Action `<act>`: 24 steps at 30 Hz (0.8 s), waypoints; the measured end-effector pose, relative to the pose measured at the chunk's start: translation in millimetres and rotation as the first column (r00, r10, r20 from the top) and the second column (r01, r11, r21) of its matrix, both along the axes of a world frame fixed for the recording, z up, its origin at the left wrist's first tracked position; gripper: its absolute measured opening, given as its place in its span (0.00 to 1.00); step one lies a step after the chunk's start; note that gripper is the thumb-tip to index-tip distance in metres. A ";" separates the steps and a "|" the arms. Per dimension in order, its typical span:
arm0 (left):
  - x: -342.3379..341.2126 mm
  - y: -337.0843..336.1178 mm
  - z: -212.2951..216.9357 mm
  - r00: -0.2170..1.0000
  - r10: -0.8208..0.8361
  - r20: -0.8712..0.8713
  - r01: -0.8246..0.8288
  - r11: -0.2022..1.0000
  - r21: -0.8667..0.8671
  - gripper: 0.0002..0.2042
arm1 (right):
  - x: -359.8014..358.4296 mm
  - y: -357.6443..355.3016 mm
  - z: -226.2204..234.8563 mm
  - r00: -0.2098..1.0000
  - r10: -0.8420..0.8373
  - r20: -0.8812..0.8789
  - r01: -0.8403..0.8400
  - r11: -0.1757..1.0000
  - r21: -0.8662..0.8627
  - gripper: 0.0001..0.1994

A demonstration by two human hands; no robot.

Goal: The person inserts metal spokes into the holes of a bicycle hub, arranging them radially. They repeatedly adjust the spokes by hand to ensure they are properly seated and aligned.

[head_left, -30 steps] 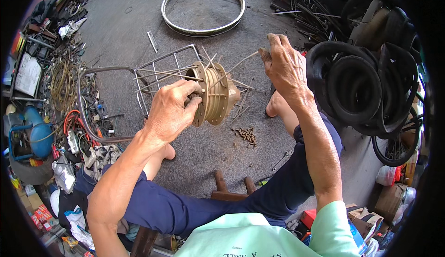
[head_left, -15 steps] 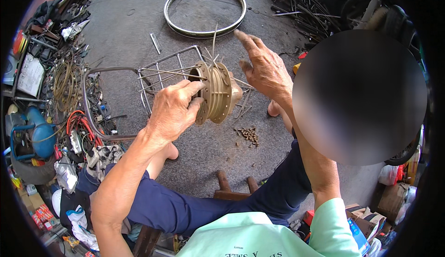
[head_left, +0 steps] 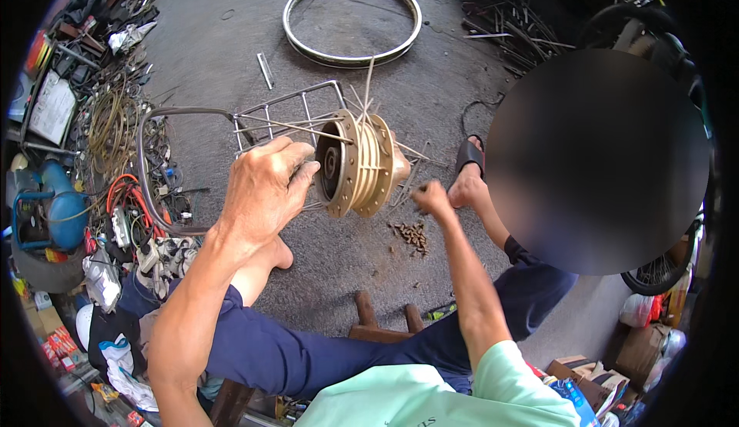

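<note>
My left hand covers the near rim of the hub, and its fingertips are hidden behind the flange. I cannot tell what my right hand pinches; it is closed and too small to read. A blurred patch masks the tyres at right. The pile on the floor is too fine to identify.

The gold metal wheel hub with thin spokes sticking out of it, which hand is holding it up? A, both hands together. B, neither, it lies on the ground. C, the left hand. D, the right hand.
C: the left hand grips the gold metal wheel hub at its open end, while the right hand is a closed fist beside and below it, apparently pinching a thin spoke.
</note>
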State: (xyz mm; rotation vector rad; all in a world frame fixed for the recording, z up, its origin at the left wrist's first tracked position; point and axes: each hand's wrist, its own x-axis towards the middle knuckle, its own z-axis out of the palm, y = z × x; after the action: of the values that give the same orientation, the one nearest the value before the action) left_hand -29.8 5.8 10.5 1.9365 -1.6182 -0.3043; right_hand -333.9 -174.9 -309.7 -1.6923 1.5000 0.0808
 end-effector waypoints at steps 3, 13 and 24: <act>7.2 8.6 5.2 0.998 0.060 0.019 -0.061 0.997 0.047 0.09 | 22.8 65.9 -55.4 0.995 -0.096 0.008 0.092 0.968 0.233 0.18; 14.0 8.5 4.7 0.998 0.045 -0.033 -0.039 0.986 0.162 0.10 | 70.4 97.0 -21.5 0.938 -0.174 -0.298 0.197 0.979 0.047 0.22; 21.6 8.0 14.1 0.995 0.052 -0.080 -0.039 0.987 0.158 0.10 | 62.2 96.3 -2.8 0.962 -0.271 -0.018 0.271 0.950 0.153 0.24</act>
State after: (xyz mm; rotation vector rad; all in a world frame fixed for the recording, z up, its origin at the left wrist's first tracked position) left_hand -8.2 13.8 24.6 2.0450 -1.5330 -0.5010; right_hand -271.7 -78.7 -312.5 -1.3509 1.6654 0.0462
